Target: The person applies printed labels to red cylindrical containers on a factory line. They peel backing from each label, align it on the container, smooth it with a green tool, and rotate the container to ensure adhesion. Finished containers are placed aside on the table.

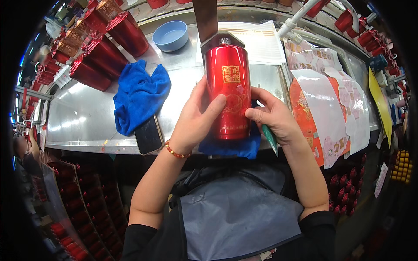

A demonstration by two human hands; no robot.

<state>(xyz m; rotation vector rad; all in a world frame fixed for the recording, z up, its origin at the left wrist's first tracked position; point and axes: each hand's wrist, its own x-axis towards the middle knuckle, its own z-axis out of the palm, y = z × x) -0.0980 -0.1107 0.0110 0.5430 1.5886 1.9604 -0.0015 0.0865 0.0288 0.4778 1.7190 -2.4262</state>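
Observation:
Both hands hold a glossy red bottle [228, 88] with gold characters and a gold design, its neck pointing away from me. My left hand [199, 114] grips its left side, thumb on the front. My right hand [274, 114] holds its right side and also keeps a green pointed tool [269, 139] under the palm; its kind is unclear. Behind the bottle's neck stands a dark metal plate or fixture [205, 19]. A blue cloth [205, 146] lies below the bottle at the table's front edge. Another blue cloth [140, 94] lies to the left, partly over a smartphone [149, 136].
Several red bottles [127, 34] stand at the back left of the metal table [78, 127], beside a blue bowl [170, 36]. Printed sheets [321, 98] overhang the right edge. A white pipe [294, 24] rises behind them. A person [31, 150] is at the far left.

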